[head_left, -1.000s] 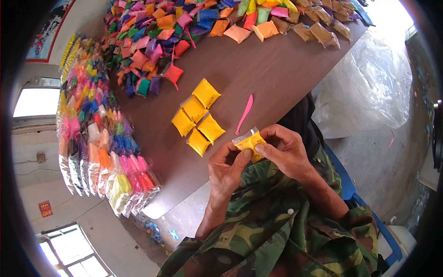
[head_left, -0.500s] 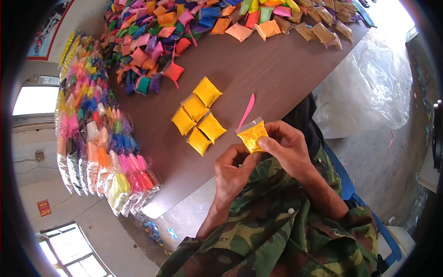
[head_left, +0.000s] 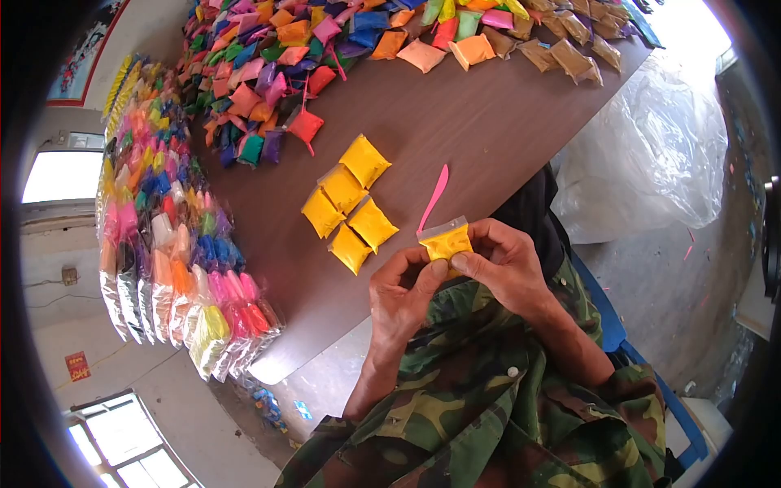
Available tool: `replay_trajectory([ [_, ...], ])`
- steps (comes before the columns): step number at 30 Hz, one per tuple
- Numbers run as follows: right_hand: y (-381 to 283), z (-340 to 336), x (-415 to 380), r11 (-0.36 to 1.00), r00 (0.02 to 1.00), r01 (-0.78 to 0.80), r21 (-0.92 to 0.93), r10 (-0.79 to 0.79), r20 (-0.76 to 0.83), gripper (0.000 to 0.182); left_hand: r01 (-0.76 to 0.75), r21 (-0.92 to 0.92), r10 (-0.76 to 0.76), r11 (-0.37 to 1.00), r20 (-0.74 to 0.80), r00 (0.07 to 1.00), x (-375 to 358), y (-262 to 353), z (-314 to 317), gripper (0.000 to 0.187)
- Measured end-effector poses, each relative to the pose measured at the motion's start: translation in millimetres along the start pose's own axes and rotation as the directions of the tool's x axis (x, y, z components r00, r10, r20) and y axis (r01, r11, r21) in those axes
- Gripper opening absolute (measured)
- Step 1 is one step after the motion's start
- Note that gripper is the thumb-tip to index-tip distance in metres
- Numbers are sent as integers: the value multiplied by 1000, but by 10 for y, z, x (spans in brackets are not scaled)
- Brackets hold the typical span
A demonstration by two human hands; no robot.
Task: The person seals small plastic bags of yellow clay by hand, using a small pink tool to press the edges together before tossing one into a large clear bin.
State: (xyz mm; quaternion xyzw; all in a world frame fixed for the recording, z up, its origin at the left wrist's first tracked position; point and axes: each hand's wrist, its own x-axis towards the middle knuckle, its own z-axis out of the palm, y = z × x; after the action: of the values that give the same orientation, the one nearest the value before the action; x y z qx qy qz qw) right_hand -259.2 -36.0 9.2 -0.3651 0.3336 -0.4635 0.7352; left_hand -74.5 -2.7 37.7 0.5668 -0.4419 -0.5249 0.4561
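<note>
A small clear bag of yellow material (head_left: 447, 241) is pinched between my two hands over the near edge of the table. My left hand (head_left: 404, 294) grips its lower left part, thumb in front. On its right side my right hand (head_left: 506, 264) holds it with thumb and fingers. The bag's clear top strip faces away from me. Just beyond it, a pink plastic tool (head_left: 434, 198) lies on the brown table (head_left: 455, 122). Several filled yellow bags (head_left: 343, 189) lie flat in a cluster left of my hands.
A large heap of small colored bags (head_left: 294, 55) covers the far side, with brown bags (head_left: 573, 61) at its right end. Packed clear bags (head_left: 175, 268) line the left edge. A big transparent plastic sack (head_left: 643, 154) stands right of the table.
My left hand has shifted slightly left and its thumb now presses on the bag's front. The bag has turned more level, and my right thumb has moved lower on it.
</note>
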Motion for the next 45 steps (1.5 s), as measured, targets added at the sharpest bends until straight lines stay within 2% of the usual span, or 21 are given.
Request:
replay_trajectory([
  [5, -75, 71, -7, 999, 998, -48, 22, 49, -34, 25, -54, 203, 54, 978, 6, 999, -21, 27, -31, 28],
  [8, -41, 22, 5, 1000, 1000, -28, -1, 28, -8, 23, -77, 86, 77, 993, 1, 997, -28, -7, 18, 26],
  [11, -31, -14, 19, 999, 1000, -6, -50, 8, 30, 22, -40, -33, 38, 999, -52, 998, -19, 49, 69, 25],
  [17, -58, 86, 49, 992, 999, -37, -120, 41, 33, 21, -143, 115, 144, 983, -3, 990, -19, -32, -119, 27],
  [19, -77, 110, 92, 994, 999, -46, -100, 48, 20, 21, -138, 153, 143, 979, -20, 990, -16, -29, -144, 25],
  [20, -95, 127, 116, 988, 999, -42, -151, 44, 10, 22, -136, 171, 142, 976, -29, 989, -16, -30, -155, 25],
  [22, -128, 167, 187, 967, 999, -33, -253, 31, -12, 24, -143, 93, 157, 985, -173, 972, -16, -41, -156, 23],
  [23, -131, 176, 244, 946, 1000, 0, -324, -10, -30, 25, -150, 54, 159, 987, -242, 957, -15, -46, -158, 22],
  [24, -133, 183, 317, 918, 998, 30, -394, -52, -45, 27, -119, 110, 146, 987, -289, 946, -26, -36, -280, 22],
  [27, -143, 251, 562, 830, 976, 150, -537, -211, -53, 26, -164, 566, 405, 808, -330, 853, 14, -64, -552, 24],
  [29, -158, 283, 705, 745, 963, 186, -641, -268, -33, 23, -166, 706, 496, 689, -292, 818, 22, -177, -720, 29],
  [31, -166, 320, 819, 672, 965, 164, -722, -262, -25, 22, -168, 806, 570, 567, -237, 787, 38, -218, -810, 30],
  [34, -152, 383, 947, 573, 969, 128, -810, -245, -20, 21, -199, 913, 628, 356, -76, 775, 72, -305, -915, 32],
  [36, -111, 419, 997, 534, 974, 98, -840, -224, -28, 20, -192, 901, 594, 389, -86, 800, 58, -311, -923, 32],
  [42, 43, 470, 1074, 187, 884, 267, -945, -438, 163, 18, -219, 885, 586, 410, -72, 807, 80, -333, -967, 32],
  [45, 43, 495, 1067, 100, 874, 245, -964, -452, 176, 19, -226, 879, 590, 421, -76, 804, 86, -364, -969, 33],
])
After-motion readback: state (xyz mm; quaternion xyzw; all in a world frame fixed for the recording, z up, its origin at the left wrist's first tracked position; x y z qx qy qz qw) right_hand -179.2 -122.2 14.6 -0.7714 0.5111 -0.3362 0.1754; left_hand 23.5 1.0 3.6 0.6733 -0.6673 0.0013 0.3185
